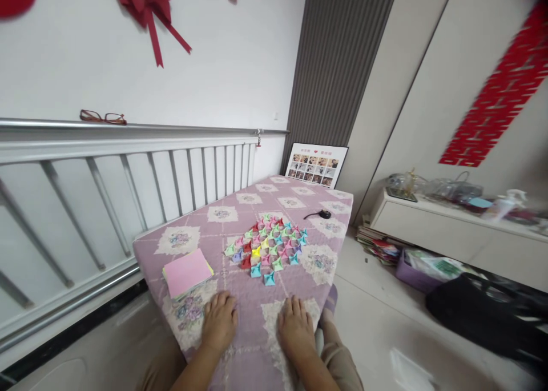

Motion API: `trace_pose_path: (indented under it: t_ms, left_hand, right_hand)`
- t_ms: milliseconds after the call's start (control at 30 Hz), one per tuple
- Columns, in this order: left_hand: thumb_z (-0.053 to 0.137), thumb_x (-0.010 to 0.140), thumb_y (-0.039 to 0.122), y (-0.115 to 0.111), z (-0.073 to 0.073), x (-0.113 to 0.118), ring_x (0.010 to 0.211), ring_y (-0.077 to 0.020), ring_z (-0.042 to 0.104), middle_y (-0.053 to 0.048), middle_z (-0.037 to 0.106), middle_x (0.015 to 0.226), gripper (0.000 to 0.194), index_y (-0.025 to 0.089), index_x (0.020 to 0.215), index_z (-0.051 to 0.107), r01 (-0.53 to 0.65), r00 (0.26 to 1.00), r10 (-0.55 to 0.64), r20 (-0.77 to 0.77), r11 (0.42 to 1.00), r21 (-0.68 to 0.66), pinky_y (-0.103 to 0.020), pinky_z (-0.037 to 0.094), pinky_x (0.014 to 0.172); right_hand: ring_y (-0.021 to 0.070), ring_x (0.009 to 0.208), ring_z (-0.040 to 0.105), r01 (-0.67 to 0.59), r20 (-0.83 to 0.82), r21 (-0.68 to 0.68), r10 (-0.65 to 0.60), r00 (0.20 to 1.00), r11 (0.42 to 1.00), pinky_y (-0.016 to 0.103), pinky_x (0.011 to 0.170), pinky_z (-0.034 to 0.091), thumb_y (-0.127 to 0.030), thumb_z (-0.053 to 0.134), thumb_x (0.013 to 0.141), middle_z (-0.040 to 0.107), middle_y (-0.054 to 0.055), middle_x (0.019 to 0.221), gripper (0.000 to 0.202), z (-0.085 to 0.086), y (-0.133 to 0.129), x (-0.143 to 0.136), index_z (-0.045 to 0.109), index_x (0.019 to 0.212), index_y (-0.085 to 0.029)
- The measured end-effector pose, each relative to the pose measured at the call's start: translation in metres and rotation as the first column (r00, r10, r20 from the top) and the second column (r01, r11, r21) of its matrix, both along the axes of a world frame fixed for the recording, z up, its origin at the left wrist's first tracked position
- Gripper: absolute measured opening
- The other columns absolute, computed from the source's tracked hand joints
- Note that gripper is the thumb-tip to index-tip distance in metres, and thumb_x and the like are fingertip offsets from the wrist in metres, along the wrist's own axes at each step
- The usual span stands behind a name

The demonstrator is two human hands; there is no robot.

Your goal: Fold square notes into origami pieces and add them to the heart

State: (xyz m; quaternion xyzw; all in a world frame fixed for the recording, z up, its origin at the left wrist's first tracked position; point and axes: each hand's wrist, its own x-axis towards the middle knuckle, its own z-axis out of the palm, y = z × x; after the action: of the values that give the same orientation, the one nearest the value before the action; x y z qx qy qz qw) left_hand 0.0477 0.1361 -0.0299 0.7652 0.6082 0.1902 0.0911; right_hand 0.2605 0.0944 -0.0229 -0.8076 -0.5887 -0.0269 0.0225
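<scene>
My left hand (pixel 220 321) lies palm down on the purple floral tablecloth (pixel 248 311), fingers stretched forward and holding nothing. A stack of coloured paper (pixel 188 272) with a pink sheet on top is just beyond it, to the left. My right hand (pixel 297 326) also rests flat on the cloth near the table's right edge, with nothing in it. Ahead of both hands sits a group of small folded paper pieces (pixel 265 244) in green, pink, red, yellow and blue, set out in rows. Neither hand touches the paper.
Behind the folded pieces lies a small black round object (pixel 325 214) with a thin tail. A framed photo board (pixel 315 165) leans at the table's far end. White railing (pixel 184 177) runs along the left, with glasses (pixel 103 117) on top. A low cabinet (pixel 454 231) stands right.
</scene>
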Motion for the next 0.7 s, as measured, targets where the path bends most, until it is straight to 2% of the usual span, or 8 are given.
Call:
trace_pose_path:
  t_ms: [100,167,267,367,500,567,700]
  left_hand:
    - [0.048,0.081,0.018,-0.017,-0.002,-0.002,0.123,-0.0245,0.041,-0.005,0.055,0.127,0.032,0.026,0.109,0.062,0.081,0.994,-0.083,0.076,0.996,0.023,-0.042,0.028,0.104]
    - [0.05,0.079,0.016,-0.028,-0.003,-0.005,0.119,-0.0235,0.044,-0.004,0.057,0.123,0.028,0.026,0.102,0.064,0.146,0.977,-0.149,0.154,0.989,0.036,-0.041,0.03,0.103]
    - [0.048,0.078,0.012,-0.03,-0.005,-0.014,0.104,-0.0203,0.053,-0.005,0.063,0.106,0.027,0.024,0.094,0.066,0.204,0.932,-0.201,0.3,0.979,0.023,-0.036,0.039,0.095]
    - [0.045,0.078,0.008,-0.01,0.0,-0.038,0.1,-0.0199,0.055,-0.006,0.064,0.104,0.03,0.021,0.096,0.065,0.153,0.921,-0.176,0.349,0.984,0.092,-0.036,0.042,0.092]
    - [0.046,0.083,0.014,0.032,0.021,-0.083,0.106,-0.0223,0.052,-0.008,0.063,0.109,0.028,0.02,0.105,0.063,-0.027,0.983,-0.001,0.183,0.988,0.153,-0.04,0.038,0.098]
    - [0.047,0.085,0.018,0.051,0.031,-0.101,0.114,-0.0236,0.048,-0.01,0.06,0.118,0.032,0.017,0.115,0.059,-0.051,0.997,0.043,0.057,0.988,0.143,-0.039,0.036,0.101]
    - [0.051,0.085,0.025,0.078,0.037,-0.118,0.125,-0.0267,0.04,-0.013,0.053,0.129,0.038,0.015,0.121,0.055,-0.039,0.999,0.04,-0.001,0.992,0.119,-0.041,0.029,0.107]
  right_hand:
    - [0.0269,0.137,0.031,-0.039,0.013,0.005,0.039,0.999,0.999,0.042,0.108,0.029,-0.03,0.036,0.09,0.04,0.011,0.146,0.051,-0.008,-0.006,-0.011,0.046,0.137,-0.013]
    - [0.0277,0.138,0.029,-0.057,0.019,0.012,0.057,0.998,0.998,0.046,0.108,0.028,-0.03,0.034,0.09,0.038,0.011,0.148,0.052,-0.013,-0.008,-0.015,0.045,0.138,-0.014]
    - [0.0268,0.139,0.027,-0.082,0.038,0.025,0.081,0.996,0.996,0.046,0.107,0.026,-0.035,0.033,0.091,0.036,0.01,0.149,0.052,-0.017,-0.008,-0.015,0.045,0.139,-0.018]
    - [0.0258,0.138,0.028,-0.099,0.058,0.021,0.098,0.993,0.995,0.045,0.107,0.027,-0.038,0.033,0.09,0.037,0.008,0.148,0.052,-0.018,-0.006,-0.012,0.047,0.137,-0.021]
    - [0.0255,0.138,0.028,-0.105,0.07,0.002,0.104,0.992,0.995,0.044,0.106,0.027,-0.041,0.032,0.09,0.037,0.008,0.148,0.053,-0.015,-0.005,-0.01,0.046,0.138,-0.023]
    - [0.0256,0.138,0.028,-0.107,0.075,0.004,0.106,0.992,0.994,0.044,0.106,0.028,-0.042,0.032,0.09,0.037,0.007,0.148,0.053,-0.015,-0.005,-0.01,0.046,0.138,-0.024]
    - [0.0255,0.137,0.029,-0.106,0.069,0.018,0.104,0.992,0.994,0.044,0.105,0.029,-0.042,0.032,0.089,0.039,0.007,0.147,0.053,-0.015,-0.004,-0.01,0.048,0.136,-0.024]
